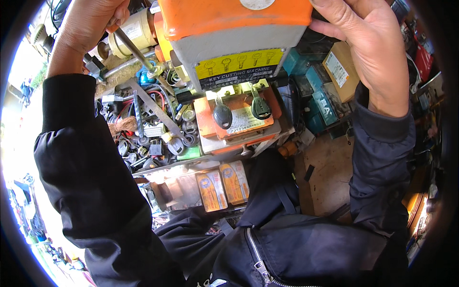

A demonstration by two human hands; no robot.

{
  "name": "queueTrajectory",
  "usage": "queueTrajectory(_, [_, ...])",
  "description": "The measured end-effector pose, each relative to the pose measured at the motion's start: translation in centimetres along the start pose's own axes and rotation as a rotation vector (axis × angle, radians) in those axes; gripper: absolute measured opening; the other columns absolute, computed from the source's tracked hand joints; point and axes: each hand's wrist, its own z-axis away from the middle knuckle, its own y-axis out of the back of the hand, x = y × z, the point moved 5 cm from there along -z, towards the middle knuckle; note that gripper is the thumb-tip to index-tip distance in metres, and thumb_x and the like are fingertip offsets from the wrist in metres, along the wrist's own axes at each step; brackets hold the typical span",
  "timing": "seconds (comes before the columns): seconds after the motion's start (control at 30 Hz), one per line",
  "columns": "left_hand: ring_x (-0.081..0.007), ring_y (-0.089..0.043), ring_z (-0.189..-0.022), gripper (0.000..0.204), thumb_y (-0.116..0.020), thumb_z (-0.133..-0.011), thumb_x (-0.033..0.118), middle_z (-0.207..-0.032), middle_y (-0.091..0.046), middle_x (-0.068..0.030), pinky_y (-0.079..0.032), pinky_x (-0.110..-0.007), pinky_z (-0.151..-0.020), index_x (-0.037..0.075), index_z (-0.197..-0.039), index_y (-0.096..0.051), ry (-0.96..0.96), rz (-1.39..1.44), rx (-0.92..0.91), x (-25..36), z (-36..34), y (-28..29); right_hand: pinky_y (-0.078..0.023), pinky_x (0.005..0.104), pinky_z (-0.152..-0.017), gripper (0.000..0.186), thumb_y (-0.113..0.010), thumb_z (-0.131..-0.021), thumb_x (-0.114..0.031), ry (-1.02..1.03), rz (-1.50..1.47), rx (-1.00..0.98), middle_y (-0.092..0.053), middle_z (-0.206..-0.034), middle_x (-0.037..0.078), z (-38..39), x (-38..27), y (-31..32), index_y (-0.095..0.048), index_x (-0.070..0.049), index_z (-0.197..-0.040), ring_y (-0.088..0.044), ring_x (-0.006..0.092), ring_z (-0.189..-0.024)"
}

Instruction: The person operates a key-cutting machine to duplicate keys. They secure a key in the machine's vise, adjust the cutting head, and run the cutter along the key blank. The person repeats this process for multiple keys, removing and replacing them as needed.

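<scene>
An orange and grey key cutting machine (229, 28) stands in front of me. Two black-headed keys (223, 115) (260, 108) are clamped side by side in its lower vise. My left hand (93, 19) is closed around the top of a metal lever (136, 50) on the machine's left side. My right hand (368, 43) presses against the upper right corner of the machine's orange cover, fingers bent over its edge. Both arms wear dark jacket sleeves.
A cluttered tray of metal parts, wires and small tools (153, 129) lies left of the vise. Orange packets (222, 186) sit under a transparent counter below. Boxes (334, 71) are stacked at the right, over a brown floor (330, 172).
</scene>
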Motion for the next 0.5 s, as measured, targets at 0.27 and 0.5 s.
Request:
queueTrajectory(0.27, [-0.0122, -0.067, -0.064, 0.066, -0.082, -0.084, 0.044, -0.09, -0.076, -0.0107, -0.055, -0.023, -0.054, -0.008, -0.121, -0.068, 0.14, 0.37, -0.057, -2.2, -1.0, 0.0, -0.055, 0.0235, -0.075, 0.038, -0.082, -0.091, -0.029, 0.004, 0.113, 0.039, -0.066, -0.095, 0.001, 0.2, 0.1, -0.4, -0.06, -0.006, -0.11, -0.064, 0.0088, -0.084])
queueTrajectory(0.5, [-0.0185, -0.071, -0.072, 0.063, -0.08, -0.087, 0.04, -0.095, -0.075, -0.0146, -0.06, -0.027, -0.06, -0.01, -0.124, -0.066, 0.109, 0.336, -0.016, -1.7, -0.5, -0.7, -0.055, 0.0238, -0.075, 0.041, -0.083, -0.09, -0.032, -0.001, 0.128, 0.032, -0.066, -0.095, 0.001, 0.1, 0.2, -0.2, -0.06, -0.005, -0.111, -0.064, 0.0092, -0.084])
